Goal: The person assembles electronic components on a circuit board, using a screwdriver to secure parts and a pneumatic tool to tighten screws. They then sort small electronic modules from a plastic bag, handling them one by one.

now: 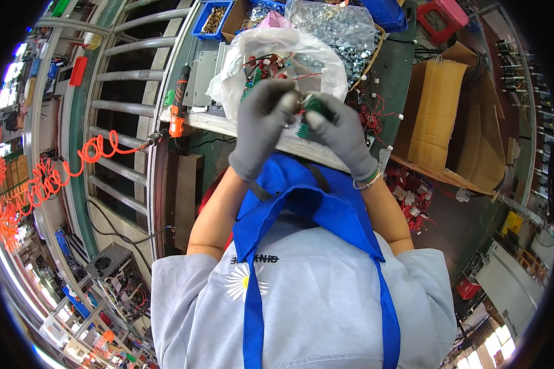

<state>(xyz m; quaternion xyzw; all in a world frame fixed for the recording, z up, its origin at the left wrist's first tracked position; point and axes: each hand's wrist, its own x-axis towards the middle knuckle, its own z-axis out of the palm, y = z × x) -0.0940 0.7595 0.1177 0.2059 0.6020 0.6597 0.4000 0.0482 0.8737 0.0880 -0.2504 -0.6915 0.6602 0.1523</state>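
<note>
Both my hands wear grey gloves and meet over the near edge of the bench, in front of a bag. In my right hand (345, 130) a small green wire-wound coil (313, 104) is gripped between thumb and fingers. My left hand (261, 126) is closed beside it, thumb against fingers; what it pinches, if anything, is too small to make out. Behind them an open white plastic bag (235, 64) contains red coils (268, 63) and green ones. Another green coil (303, 130) shows below the hands, at the bench edge.
An orange-and-black power screwdriver (177, 120) stands left of the bag. Beyond are a blue bin (197, 27) of brass-coloured parts and a heap of metal hardware (358, 64). Red-wired coils (370, 117) lie right. A roller conveyor (129, 75) runs left; an open cardboard box (437, 117) stands right.
</note>
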